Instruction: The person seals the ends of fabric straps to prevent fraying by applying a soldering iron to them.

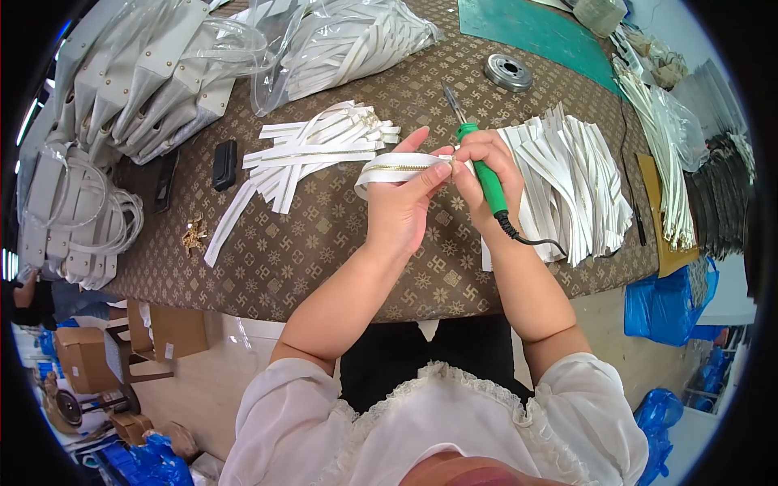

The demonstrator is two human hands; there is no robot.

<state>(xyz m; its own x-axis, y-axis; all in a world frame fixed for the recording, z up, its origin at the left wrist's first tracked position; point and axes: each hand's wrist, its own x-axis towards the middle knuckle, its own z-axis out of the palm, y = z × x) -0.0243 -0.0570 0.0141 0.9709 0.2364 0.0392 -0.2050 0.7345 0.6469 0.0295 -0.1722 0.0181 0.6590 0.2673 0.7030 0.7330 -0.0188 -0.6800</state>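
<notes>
My left hand is closed on a white zipper with gold teeth, which loops back over the fingers. My right hand wraps round the green handle of a corded soldering iron, whose metal tip points away from me. The thumb and finger of that hand also meet the zipper's end, close to the left fingertips. Whether a small part sits between them I cannot make out. A loose pile of white zippers lies left of my hands, and a larger bundle of zippers lies to the right.
Small gold metal pieces and a black block lie at the left. Grey-white handbags are stacked beyond. At the back are a plastic bag of zippers, a round metal dish and a green mat.
</notes>
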